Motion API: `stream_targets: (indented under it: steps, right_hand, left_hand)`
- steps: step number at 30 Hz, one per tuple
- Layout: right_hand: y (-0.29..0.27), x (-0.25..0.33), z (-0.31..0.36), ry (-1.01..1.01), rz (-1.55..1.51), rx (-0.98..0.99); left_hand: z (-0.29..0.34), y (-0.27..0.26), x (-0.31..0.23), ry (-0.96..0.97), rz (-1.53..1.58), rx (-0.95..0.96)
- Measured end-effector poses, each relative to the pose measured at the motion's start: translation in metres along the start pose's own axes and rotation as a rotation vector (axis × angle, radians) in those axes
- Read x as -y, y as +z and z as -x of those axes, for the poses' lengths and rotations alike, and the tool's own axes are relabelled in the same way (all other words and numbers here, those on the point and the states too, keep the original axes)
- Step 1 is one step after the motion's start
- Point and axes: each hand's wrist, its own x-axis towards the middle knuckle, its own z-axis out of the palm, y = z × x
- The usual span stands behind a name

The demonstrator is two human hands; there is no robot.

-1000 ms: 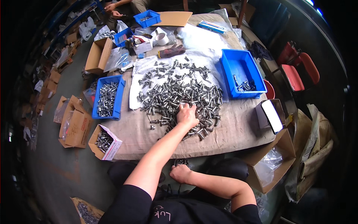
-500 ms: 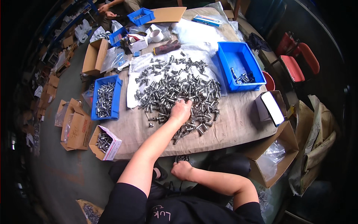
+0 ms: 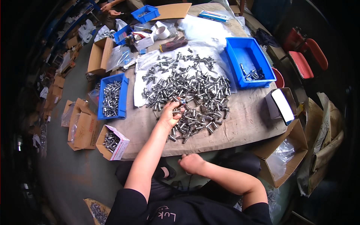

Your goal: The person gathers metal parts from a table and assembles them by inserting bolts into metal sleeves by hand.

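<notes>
A broad heap of shiny metal bolts [image 3: 202,88] lies over a white sheet [image 3: 140,84] and the cloth-covered table [image 3: 247,123]. At the heap's near left side, my left hand [image 3: 171,114] is turned partly palm up, its fingers curled around a few bolts [image 3: 177,111]. One bolt head shows at the fingertips. My right hand [image 3: 192,164] is closed just off the table's front edge, low over my lap. Whatever it may hold is hidden by the fingers.
Left of the heap stand a blue bin [image 3: 112,96] full of bolts and a small carton [image 3: 112,143] with more. A larger blue bin [image 3: 249,63] at the right holds a few. An open carton [image 3: 281,155] sits near right. Another person's hand [image 3: 112,11] shows far left.
My left hand has drawn back from the heap toward me and turned upward with bolts in its fingers. My right hand has shifted slightly; metal pieces seen beside it earlier are out of sight.
</notes>
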Motion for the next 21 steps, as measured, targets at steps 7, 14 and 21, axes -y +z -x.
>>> stream_targets:
  steps: [7,14,21]
  right_hand:
    - [-0.044,-0.020,-0.004,0.157,0.024,-0.338]
    - [-0.073,-0.018,-0.008,0.073,-1.187,-0.752]
    - [-0.066,-0.004,-0.005,-0.153,-0.632,-0.602]
  left_hand:
    - [0.043,-0.017,0.011,-0.277,0.724,0.175]
    - [0.147,0.029,0.020,0.231,-0.188,-0.204]
    - [0.198,0.014,0.047,0.266,-0.304,-0.237]
